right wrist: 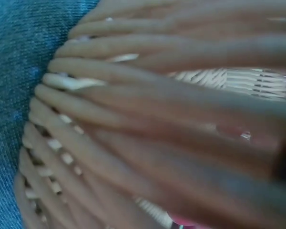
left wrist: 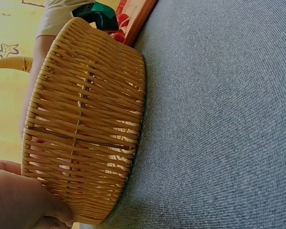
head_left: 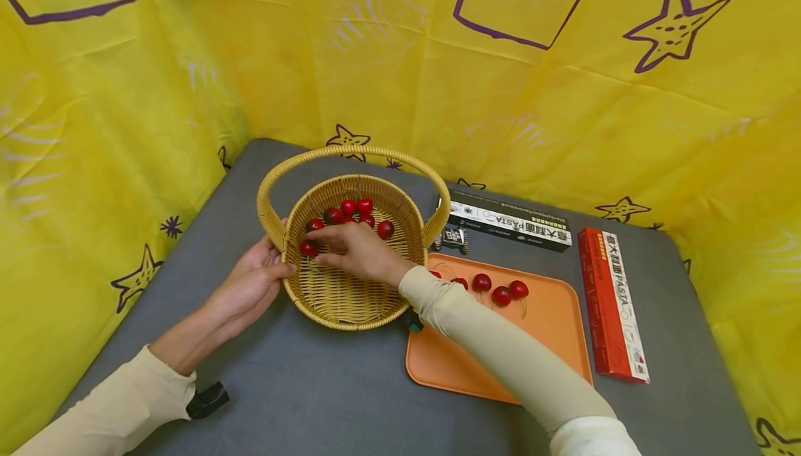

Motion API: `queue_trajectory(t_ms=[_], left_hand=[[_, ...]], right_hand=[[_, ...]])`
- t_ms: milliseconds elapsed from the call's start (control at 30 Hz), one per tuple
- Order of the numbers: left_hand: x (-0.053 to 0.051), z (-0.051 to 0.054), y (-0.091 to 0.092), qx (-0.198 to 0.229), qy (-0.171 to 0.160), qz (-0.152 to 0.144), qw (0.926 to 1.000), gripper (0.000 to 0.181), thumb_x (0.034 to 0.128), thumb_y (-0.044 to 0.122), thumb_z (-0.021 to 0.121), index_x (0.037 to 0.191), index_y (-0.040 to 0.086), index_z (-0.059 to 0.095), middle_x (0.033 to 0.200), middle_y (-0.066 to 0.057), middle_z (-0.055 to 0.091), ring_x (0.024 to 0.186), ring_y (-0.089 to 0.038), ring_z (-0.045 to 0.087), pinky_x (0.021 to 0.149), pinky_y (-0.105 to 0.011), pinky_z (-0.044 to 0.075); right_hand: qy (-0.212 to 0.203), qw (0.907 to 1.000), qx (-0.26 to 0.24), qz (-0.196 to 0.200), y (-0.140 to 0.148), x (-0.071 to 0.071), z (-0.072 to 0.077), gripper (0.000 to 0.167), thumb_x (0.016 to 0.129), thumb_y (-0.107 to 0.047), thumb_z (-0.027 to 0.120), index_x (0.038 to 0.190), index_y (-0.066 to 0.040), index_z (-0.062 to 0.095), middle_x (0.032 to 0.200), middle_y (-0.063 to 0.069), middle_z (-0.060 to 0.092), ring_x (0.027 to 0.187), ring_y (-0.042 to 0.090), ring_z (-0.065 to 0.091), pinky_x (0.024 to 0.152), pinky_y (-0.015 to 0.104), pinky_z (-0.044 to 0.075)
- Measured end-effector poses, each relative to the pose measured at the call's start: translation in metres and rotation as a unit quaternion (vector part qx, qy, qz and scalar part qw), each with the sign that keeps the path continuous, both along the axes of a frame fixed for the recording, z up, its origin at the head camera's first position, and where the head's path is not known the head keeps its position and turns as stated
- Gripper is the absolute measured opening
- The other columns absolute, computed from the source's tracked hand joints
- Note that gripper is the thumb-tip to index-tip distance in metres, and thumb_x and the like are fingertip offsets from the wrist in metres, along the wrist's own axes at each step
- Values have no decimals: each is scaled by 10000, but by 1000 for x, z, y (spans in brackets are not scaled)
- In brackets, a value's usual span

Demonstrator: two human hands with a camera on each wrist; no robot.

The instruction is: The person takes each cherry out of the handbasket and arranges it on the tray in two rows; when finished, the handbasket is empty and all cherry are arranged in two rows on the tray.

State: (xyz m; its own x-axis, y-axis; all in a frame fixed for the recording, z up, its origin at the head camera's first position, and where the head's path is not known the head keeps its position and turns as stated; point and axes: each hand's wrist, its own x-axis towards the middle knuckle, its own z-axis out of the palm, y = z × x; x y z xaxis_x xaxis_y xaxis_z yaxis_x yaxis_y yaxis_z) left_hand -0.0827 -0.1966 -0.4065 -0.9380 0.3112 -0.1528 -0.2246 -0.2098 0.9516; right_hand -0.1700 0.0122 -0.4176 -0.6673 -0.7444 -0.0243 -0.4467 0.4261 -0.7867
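Observation:
A round woven basket (head_left: 350,306) with a tall arched handle (head_left: 353,151) stands on the table. My left hand (head_left: 253,279) grips its left rim near the handle's base; in the left wrist view, the hand (left wrist: 26,202) is against the basket's woven side (left wrist: 86,119). Inside the basket, my right hand (head_left: 359,251) has thumb and fingertips about a dark red cherry (head_left: 308,248) near the left wall. Several other cherries (head_left: 348,207) lie toward the basket's far side. The right wrist view is mostly filled by blurred basket weave (right wrist: 86,133).
An orange tray (head_left: 551,338) lies right of the basket, with several stemmed cherries (head_left: 501,295) on it, under my right forearm. Behind stand a black pasta box (head_left: 507,220) and a small dark toy-like object (head_left: 452,239). A red pasta box (head_left: 610,303) lies farther right.

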Motion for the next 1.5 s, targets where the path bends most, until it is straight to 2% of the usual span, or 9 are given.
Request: queue_trajectory(t_ms=[333,467,600,800,933,1100,1267,1400,1500], left_hand=[[1,1,1,21,3,-11,10000,895,991,-159,369,1679,81,-151,1774,-111,-89,1619,-229,-70,1302,-448,15],[1,1,1,22,-2,-22,10000,894,990,-162,366,1677,76,-154,1773,-113,-95,1619,-232,-74,1301,-444,13],[1,1,1,20,-8,-30,10000,893,992,-160,368,1679,80,-151,1774,-103,-93,1619,-227,-72,1302,-443,15],[2,0,1,27,-35,-44,10000,903,994,-159,370,1676,92,-167,1774,-86,-109,1618,-221,-82,1301,-437,12],[2,0,1,11,-37,-57,10000,905,991,-162,369,1672,82,-174,1772,-104,-105,1618,-237,-74,1299,-440,26],[1,0,2,-27,-37,-38,10000,903,982,-167,371,1673,68,-161,1773,-106,-95,1620,-241,-58,1298,-442,39],[0,1,2,-27,21,-3,10000,907,973,-176,378,1678,64,-141,1776,-112,-70,1621,-234,-38,1303,-417,61],[1,1,0,-52,22,2,10000,888,992,-164,379,1683,72,-126,1775,-127,-49,1623,-243,-17,1306,-410,83],[1,0,-1,-69,27,-18,10000,878,1005,-154,381,1685,79,-122,1774,-134,-50,1623,-251,-15,1307,-402,93]], right_hand=[[257,9996,83,-72,-5,2,-3,396,1001,-172,743,1391,-108,708,1343,19,727,1190,104,699,986,190,538],[294,9995,-75,42,-6,4,-6,342,988,-124,752,1329,-103,746,1301,16,748,1162,60,699,964,143,521],[319,9992,-196,124,-7,5,-8,316,972,-82,760,1288,-81,762,1270,33,759,1160,89,710,966,140,519],[265,9991,-271,186,-6,6,-6,306,975,-48,745,1281,-57,759,1265,57,760,1181,129,710,965,144,524],[137,9989,-413,175,3,7,2,329,980,-35,734,1308,-51,744,1286,67,752,1197,119,700,972,156,529],[213,9975,-667,69,30,18,26,340,980,-53,740,1318,-95,751,1328,31,737,1180,59,694,964,178,546],[415,9915,-1224,-180,74,39,54,362,955,-2,749,1302,-106,763,1331,13,737,1157,73,715,932,236,585],[742,9871,-1285,-599,123,60,71,411,948,-6,756,1334,-148,754,1342,-50,729,958,67,770,679,221,614],[933,9805,-1345,-1089,163,73,79,431,936,3,765,1333,-164,755,1315,-54,741,935,95,780,655,253,624]])
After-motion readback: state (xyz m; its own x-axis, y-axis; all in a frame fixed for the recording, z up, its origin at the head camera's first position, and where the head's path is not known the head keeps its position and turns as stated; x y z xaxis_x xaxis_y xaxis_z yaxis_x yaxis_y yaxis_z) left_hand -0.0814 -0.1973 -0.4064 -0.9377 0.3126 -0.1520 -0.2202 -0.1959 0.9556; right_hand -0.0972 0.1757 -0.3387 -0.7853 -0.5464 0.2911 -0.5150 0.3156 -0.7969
